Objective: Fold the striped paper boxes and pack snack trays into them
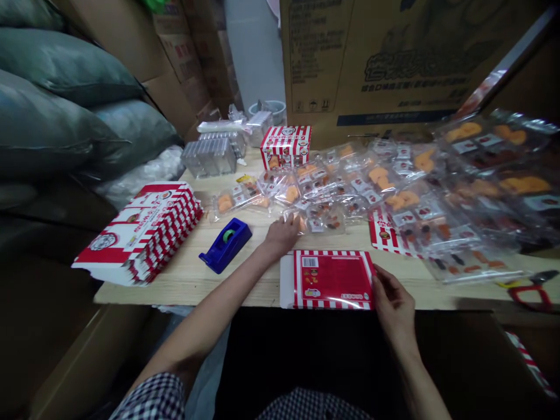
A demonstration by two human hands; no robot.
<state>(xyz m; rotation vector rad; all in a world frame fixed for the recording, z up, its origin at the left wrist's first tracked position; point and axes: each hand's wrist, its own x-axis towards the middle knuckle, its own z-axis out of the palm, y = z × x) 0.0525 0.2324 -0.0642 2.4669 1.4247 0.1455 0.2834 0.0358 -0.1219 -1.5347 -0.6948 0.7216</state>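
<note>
A flat red-and-white striped carton (331, 279) lies at the near edge of the wooden table (245, 279). My right hand (391, 298) holds its right end, fingers curled on the edge. My left hand (283, 231) reaches forward and closes on a clear plastic snack pack (315, 220) with orange pieces, at the front of a heap of the same packs (394, 186). A blue tape dispenser (226, 244) sits just left of my left forearm.
A stack of flat striped cartons (142, 230) lies at the left table edge. An assembled striped box (286, 146) and clear plastic trays (214, 153) stand at the back. Big cardboard boxes (385, 58) rise behind. Red-handled scissors (531, 289) lie at the right. Grey sacks (56, 105) pile up left.
</note>
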